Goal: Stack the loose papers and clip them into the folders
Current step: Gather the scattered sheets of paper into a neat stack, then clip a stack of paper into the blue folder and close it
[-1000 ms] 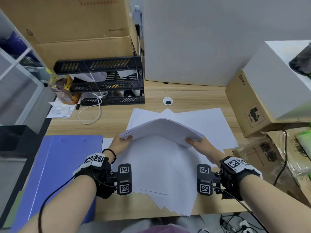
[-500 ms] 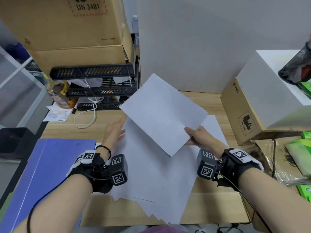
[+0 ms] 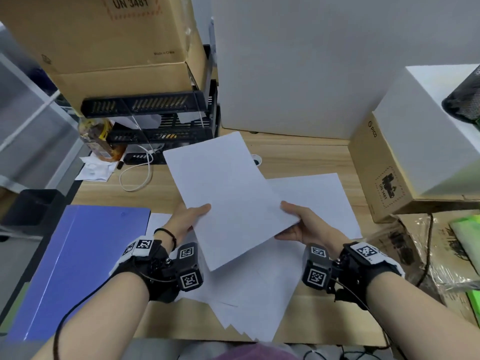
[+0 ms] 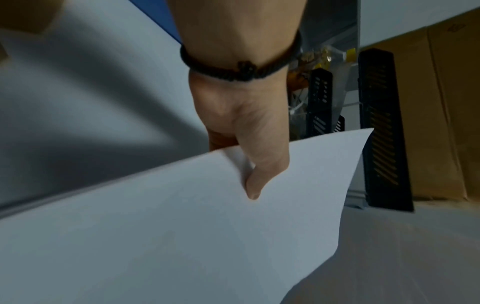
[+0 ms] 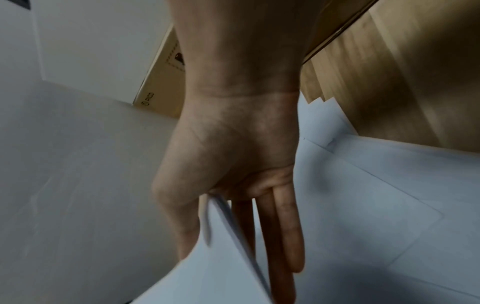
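Observation:
I hold a thin stack of white papers (image 3: 223,193) above the desk, turned at an angle. My left hand (image 3: 192,216) pinches its left edge, thumb on top (image 4: 259,174). My right hand (image 3: 298,222) pinches the right corner, thumb on top and straight fingers (image 5: 283,236) underneath. More loose white sheets (image 3: 259,302) lie fanned out on the wooden desk (image 3: 306,162) below. A blue folder (image 3: 70,268) lies shut on the desk to the left.
A black desk tray rack (image 3: 155,126) with a cardboard box (image 3: 109,42) on top stands at the back left. A big white box (image 3: 324,68) is behind, a cardboard box (image 3: 389,172) at right. A white cable (image 3: 135,175) and snack bag (image 3: 101,139) lie nearby.
The lifted papers went from a bowed, two-handed hold to the right hand alone, then my left hand took the left edge again. The stack now sits lower and nearer me.

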The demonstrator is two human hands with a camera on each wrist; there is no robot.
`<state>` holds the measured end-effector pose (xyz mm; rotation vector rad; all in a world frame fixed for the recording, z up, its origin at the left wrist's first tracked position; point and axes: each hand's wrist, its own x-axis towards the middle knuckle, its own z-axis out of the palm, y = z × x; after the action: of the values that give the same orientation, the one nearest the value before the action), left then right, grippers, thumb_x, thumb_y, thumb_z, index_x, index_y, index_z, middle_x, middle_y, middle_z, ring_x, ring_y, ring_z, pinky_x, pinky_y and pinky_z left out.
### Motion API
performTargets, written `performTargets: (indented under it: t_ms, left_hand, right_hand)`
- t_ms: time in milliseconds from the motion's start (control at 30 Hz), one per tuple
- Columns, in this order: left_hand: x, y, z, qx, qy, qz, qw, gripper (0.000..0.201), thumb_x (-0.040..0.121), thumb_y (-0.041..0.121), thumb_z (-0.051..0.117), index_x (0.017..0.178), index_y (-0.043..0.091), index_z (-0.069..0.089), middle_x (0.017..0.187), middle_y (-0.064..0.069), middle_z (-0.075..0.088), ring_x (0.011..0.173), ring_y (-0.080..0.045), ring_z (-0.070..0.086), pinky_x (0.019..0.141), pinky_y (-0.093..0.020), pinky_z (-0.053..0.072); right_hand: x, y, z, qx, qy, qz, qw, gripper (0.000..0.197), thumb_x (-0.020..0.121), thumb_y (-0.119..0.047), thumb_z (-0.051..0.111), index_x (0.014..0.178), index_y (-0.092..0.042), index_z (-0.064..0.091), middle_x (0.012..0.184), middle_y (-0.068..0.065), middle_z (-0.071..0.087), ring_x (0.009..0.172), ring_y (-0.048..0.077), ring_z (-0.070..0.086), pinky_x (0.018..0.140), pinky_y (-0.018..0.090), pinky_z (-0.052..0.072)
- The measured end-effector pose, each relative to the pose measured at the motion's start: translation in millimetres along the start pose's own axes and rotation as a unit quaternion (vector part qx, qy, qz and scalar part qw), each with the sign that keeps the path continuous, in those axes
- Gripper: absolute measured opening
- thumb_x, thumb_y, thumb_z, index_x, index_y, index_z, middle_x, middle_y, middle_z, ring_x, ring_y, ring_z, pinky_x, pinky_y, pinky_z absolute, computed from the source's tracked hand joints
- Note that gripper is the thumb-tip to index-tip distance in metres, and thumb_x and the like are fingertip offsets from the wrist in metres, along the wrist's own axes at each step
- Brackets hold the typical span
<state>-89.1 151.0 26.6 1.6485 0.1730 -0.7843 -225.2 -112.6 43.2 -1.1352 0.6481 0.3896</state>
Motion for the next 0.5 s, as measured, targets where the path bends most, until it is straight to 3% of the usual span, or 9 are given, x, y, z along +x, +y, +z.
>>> performTargets:
  t_ms: [100, 167, 233, 300, 367, 400, 500]
  left_hand:
    - [-10.6, -14.4, -20.1, -0.005, -0.026, 0.006, 1.000, 0.044, 0.087, 0.016, 0.068, 0.129, 0.014, 0.055, 0.122, -0.003, 0.066, 0.108, -0.022, 0.065, 0.094, -0.039, 0.050]
    - [-18.1, -22.2, -34.3, -0.009, -0.056, -0.004, 0.998, 0.047, 0.082, 0.020, 0.073, 0.126, 0.017, 0.056, 0.122, -0.004, 0.067, 0.109, -0.022, 0.065, 0.093, -0.039, 0.051]
    - [-25.4, -29.7, -52.2, -0.007, -0.081, -0.018, 0.997, 0.063, 0.067, 0.033, 0.081, 0.125, 0.021, 0.057, 0.121, -0.001, 0.068, 0.108, -0.020, 0.066, 0.093, -0.038, 0.051]
    - [-33.5, -35.6, -69.8, 0.001, -0.106, -0.035, 0.994, 0.080, 0.054, 0.043, 0.088, 0.126, 0.024, 0.056, 0.120, 0.003, 0.068, 0.109, -0.019, 0.066, 0.093, -0.038, 0.052]
    - [-39.3, -43.6, -88.8, 0.003, -0.113, -0.053, 0.992, 0.076, 0.056, 0.044, 0.087, 0.123, 0.026, 0.057, 0.118, 0.004, 0.069, 0.108, -0.018, 0.066, 0.094, -0.039, 0.051]
    - [-41.7, -47.5, -97.8, -0.001, -0.105, -0.060, 0.993, 0.065, 0.064, 0.038, 0.085, 0.121, 0.026, 0.058, 0.117, 0.003, 0.069, 0.108, -0.019, 0.066, 0.095, -0.039, 0.051]
    - [-48.0, -58.4, -126.7, 0.000, -0.039, -0.069, 0.997, 0.032, 0.083, 0.022, 0.073, 0.112, 0.024, 0.061, 0.112, 0.002, 0.070, 0.107, -0.022, 0.066, 0.092, -0.037, 0.052]
  right_hand:
    - [5.3, -2.8, 6.1, -0.031, -0.014, 0.037, 0.999, 0.042, 0.093, -0.047, 0.053, 0.119, -0.016, 0.065, 0.111, 0.009, 0.072, 0.095, 0.028, 0.069, 0.077, 0.038, 0.056]
    - [11.2, -6.0, 24.0, -0.045, -0.042, 0.073, 0.995, 0.040, 0.094, -0.044, 0.053, 0.115, -0.013, 0.068, 0.111, 0.009, 0.073, 0.094, 0.025, 0.071, 0.073, 0.033, 0.056]
    - [18.8, -7.9, 47.8, -0.062, -0.066, 0.109, 0.990, 0.037, 0.095, -0.038, 0.054, 0.113, -0.008, 0.067, 0.105, 0.010, 0.074, 0.087, 0.024, 0.073, 0.067, 0.030, 0.057]
    - [27.4, -6.8, 73.6, -0.092, -0.078, 0.134, 0.984, 0.038, 0.094, -0.035, 0.056, 0.118, -0.006, 0.064, 0.106, 0.011, 0.074, 0.088, 0.024, 0.073, 0.075, 0.034, 0.057]
    - [38.1, -0.1, 96.7, -0.112, -0.096, 0.170, 0.974, 0.040, 0.093, -0.031, 0.059, 0.122, -0.005, 0.062, 0.111, 0.013, 0.072, 0.092, 0.027, 0.072, 0.086, 0.039, 0.054]
    - [41.2, 2.5, 109.2, -0.130, -0.106, 0.187, 0.968, 0.036, 0.094, -0.029, 0.058, 0.120, -0.005, 0.062, 0.106, 0.013, 0.074, 0.087, 0.026, 0.073, 0.082, 0.037, 0.056]
    - [53.8, 14.1, 147.3, -0.197, -0.131, 0.203, 0.950, 0.021, 0.101, -0.021, 0.048, 0.106, -0.007, 0.062, 0.073, 0.001, 0.076, 0.058, 0.011, 0.071, 0.049, 0.020, 0.053]
